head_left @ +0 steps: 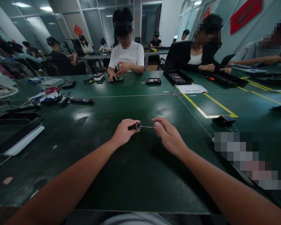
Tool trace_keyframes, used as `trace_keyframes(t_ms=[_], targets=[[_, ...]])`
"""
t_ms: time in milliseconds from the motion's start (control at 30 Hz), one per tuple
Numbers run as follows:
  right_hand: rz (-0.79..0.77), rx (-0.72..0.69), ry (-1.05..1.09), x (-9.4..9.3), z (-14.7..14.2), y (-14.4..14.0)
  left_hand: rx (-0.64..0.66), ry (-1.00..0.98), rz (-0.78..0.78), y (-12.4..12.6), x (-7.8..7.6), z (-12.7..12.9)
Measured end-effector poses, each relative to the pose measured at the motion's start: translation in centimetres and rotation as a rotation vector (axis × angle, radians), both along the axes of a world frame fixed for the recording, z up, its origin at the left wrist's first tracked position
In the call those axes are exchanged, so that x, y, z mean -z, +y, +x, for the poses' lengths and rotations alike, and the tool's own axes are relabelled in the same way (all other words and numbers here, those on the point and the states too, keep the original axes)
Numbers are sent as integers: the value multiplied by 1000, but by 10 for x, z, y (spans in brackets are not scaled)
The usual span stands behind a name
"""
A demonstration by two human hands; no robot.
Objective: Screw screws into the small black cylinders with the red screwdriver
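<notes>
My left hand is closed around a short black cylinder, with its round, pale-rimmed end turned to the right. From that end a thin metal shaft runs across to my right hand. It looks like a slim screwdriver with a bit of red at my fingers. My right thumb and fingers close around the red end, and the forefinger reaches out above it. Most of the handle is hidden by the hand. Both hands are just above the green table, near its middle.
At the left lie a black-and-white device with a cable, a pen-like tool and gloves. To the right are a small black part and yellow tape. Across the table, people work near a black tray.
</notes>
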State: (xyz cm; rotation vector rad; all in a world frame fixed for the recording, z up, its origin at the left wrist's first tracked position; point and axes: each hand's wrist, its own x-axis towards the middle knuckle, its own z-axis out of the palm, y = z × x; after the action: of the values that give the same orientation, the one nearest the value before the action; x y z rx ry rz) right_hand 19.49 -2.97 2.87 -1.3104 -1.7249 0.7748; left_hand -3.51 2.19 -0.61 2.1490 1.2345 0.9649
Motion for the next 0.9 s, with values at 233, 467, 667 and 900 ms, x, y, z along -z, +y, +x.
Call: trace_keyframes(t_ms=[233,467,667,900], targets=[[-19,-12,32,5,0,4,-22,3,-1,1,1,0],[-90,-28,80,7,0,5,-38,-6,2,0,0,0],[-119,42,68,11,2,8,-18,25,-5,-2,-4,1],[-17,-49,163,8,1,7,-42,17,7,0,0,0]])
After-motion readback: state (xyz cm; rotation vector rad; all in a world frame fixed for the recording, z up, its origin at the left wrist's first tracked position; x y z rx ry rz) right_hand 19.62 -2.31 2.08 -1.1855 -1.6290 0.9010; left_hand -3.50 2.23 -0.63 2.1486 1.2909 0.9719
